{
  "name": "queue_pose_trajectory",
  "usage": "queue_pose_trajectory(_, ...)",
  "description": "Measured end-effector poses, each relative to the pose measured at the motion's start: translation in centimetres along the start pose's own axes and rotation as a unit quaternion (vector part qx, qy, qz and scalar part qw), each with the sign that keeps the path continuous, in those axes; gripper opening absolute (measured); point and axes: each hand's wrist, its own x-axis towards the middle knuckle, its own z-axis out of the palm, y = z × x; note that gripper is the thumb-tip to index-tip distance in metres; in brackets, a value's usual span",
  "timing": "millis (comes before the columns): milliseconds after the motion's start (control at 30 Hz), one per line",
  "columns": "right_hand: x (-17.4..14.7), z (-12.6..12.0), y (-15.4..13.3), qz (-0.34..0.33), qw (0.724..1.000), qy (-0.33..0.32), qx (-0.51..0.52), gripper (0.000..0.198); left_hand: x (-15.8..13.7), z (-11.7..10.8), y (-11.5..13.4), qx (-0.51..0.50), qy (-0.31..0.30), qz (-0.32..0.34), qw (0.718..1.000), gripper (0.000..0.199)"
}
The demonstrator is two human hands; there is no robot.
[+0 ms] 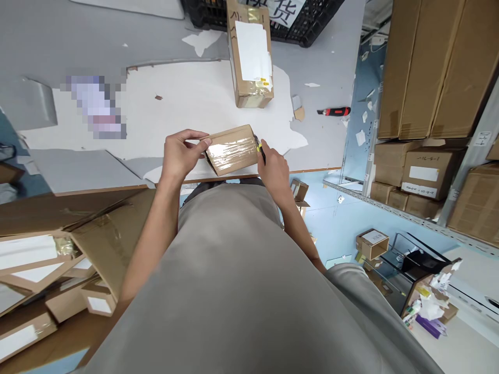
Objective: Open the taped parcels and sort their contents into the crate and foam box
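Note:
A small cardboard box [231,150], wrapped in shiny clear tape, is held slightly tilted over the table's front edge. My left hand [181,153] grips its left end, thumb on the near top corner. At the opposite end, my right hand [274,169] is closed around a black-and-yellow utility knife [261,149]. The knife's tip lies against the box's right edge; its blade is too small to make out. Farther back, a longer cardboard box [253,57] with a white label stands on the white sheet [175,104] covering part of the table.
A red-and-black box cutter [334,111] lies at the table's right. Behind the longer box is a black plastic crate [286,34]. A large open carton [105,244] holding several boxes stands at my left. Shelves stacked with cartons [432,169] rise on the right.

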Motion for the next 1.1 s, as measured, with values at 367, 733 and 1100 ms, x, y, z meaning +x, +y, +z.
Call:
queue_pose_trajectory(367, -3.5, -0.9, -2.2, 0.076, 0.987, -0.103, -0.097, 0.069, -0.5, 0.6, -0.6, 0.066, 0.042, 0.02, 0.997, 0.024)
queue_pose_trajectory(733, -2.4, -2.1, -1.6, 0.02, 0.995, -0.061, -0.073, 0.066, -0.5, 0.6, 0.2, 0.047, 0.037, 0.023, 0.998, 0.02)
queue_pose_trajectory(1100, -0.4, -1.4, -2.2, 0.01, 0.996, -0.071, -0.043, 0.066, -0.9, 0.8, 0.3, 0.06, 0.064, 0.014, 0.996, 0.017)
